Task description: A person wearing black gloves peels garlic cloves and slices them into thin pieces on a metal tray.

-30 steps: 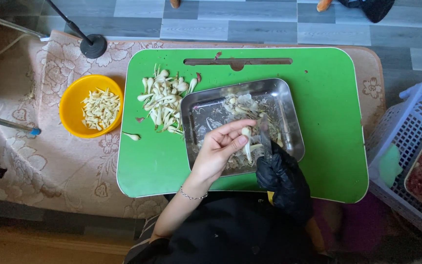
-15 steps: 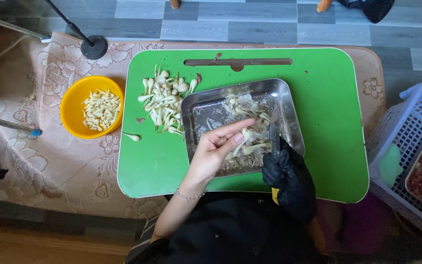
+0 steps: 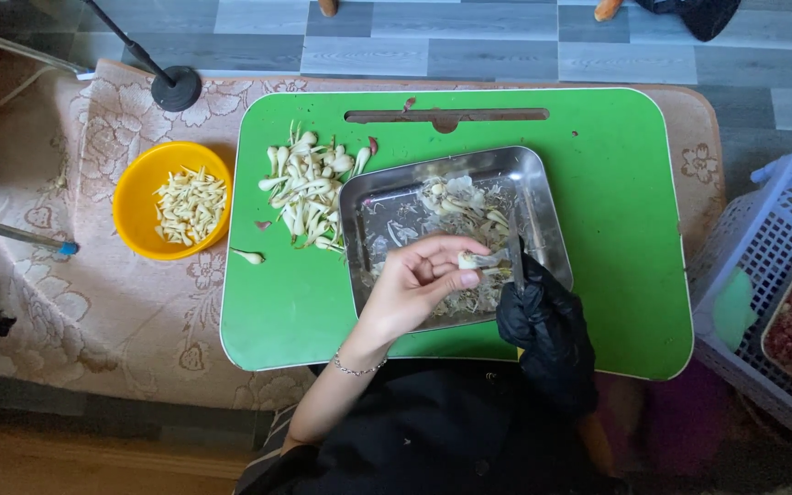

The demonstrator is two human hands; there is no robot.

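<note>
Two hands meet over the steel tray (image 3: 543, 197) on the green board (image 3: 616, 165). Bare left hand (image 3: 414, 284) pinches a pale garlic clove (image 3: 471, 260) between thumb and fingertips above the tray's near side. Black-gloved right hand (image 3: 543, 321), closed around a small knife (image 3: 515, 257), sits just right of the clove. Left of the tray lie unpeeled cloves (image 3: 309, 188); farther left, a yellow bowl (image 3: 130, 197).

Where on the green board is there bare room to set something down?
Free: green board right of the metal tray, and the near-left corner below the bulb pile. Crowded: the tray, where left hand and gloved right hand work.
</note>
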